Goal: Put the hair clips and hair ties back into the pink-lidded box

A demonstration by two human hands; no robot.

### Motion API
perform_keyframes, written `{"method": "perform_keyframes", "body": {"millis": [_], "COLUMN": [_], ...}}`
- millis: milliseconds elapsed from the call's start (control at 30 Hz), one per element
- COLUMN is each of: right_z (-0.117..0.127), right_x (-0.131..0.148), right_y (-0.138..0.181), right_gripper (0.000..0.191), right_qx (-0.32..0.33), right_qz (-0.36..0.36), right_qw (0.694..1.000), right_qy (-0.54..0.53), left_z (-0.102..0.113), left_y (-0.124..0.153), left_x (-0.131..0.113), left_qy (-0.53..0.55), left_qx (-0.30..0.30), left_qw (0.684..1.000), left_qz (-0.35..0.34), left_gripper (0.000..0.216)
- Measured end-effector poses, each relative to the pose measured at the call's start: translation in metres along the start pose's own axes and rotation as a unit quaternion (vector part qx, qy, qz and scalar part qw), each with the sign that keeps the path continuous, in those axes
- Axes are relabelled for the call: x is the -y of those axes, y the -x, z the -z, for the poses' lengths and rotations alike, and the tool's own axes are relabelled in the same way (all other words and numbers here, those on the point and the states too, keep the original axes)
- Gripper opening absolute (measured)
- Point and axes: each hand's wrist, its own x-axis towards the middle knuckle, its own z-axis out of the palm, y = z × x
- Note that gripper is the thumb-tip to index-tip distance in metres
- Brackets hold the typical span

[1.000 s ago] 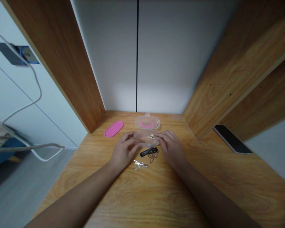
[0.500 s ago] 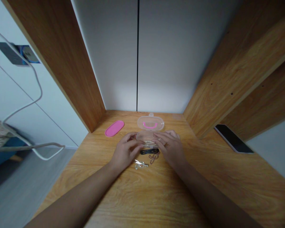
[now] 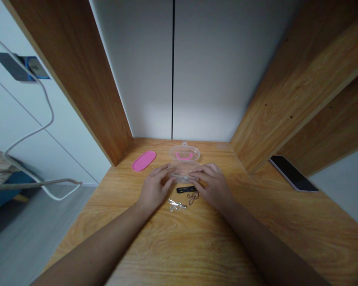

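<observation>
A clear plastic box (image 3: 183,168) lies on the table with its lid (image 3: 173,152) swung open behind it; the lid carries a pink handle (image 3: 184,156). My left hand (image 3: 155,186) holds the box's left end, fingertips on its rim. At the right end my right hand (image 3: 211,186) grips it, fingers bent over the edge. Just in front lie a black hair clip (image 3: 185,190), a reddish-brown looped hair clip (image 3: 193,197) and silvery hair clips (image 3: 176,205). The contents of the box are too blurred to make out.
A pink oval tray or lid (image 3: 144,161) lies left of the box. A dark-screened phone (image 3: 292,173) rests at the right, beyond a wooden post. White panels (image 3: 209,79) stand behind the table, and a white cable (image 3: 49,107) hangs at the left.
The box has moved slightly left, with its lid. A pale gold clip seen between my fingers at the box's front no longer shows there. My right hand's fingers have shifted along the rim.
</observation>
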Motion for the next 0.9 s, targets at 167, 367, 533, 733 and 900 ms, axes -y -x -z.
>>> {"method": "perform_keyframes", "body": {"millis": [167,367,533,733,900], "right_z": [-0.002,-0.003,-0.001,-0.001,0.005], "right_x": [-0.002,-0.005,-0.005,-0.007,-0.002], "right_y": [-0.001,-0.001,0.0,0.001,0.0], "right_gripper": [0.017,0.016,0.021,0.022,0.017], "right_qx": [-0.001,-0.015,-0.015,-0.032,-0.064], "right_qz": [-0.021,-0.044,-0.04,-0.024,-0.014], "right_qw": [0.999,0.999,0.999,0.999,0.998], "right_qy": [0.027,0.022,0.026,0.028,0.013], "left_z": [-0.001,0.001,0.007,0.01,0.01], "left_y": [0.001,0.0,0.0,0.001,0.0], "left_x": [0.001,-0.008,-0.013,-0.014,-0.014], "left_qy": [-0.008,-0.021,-0.042,-0.082,-0.093], "left_qx": [-0.004,-0.053,0.001,0.145,0.199], "left_qw": [1.0,0.998,0.997,0.979,0.967], "left_qz": [-0.01,-0.011,-0.061,-0.121,-0.128], "left_gripper": [0.042,0.045,0.014,0.023,0.03]}}
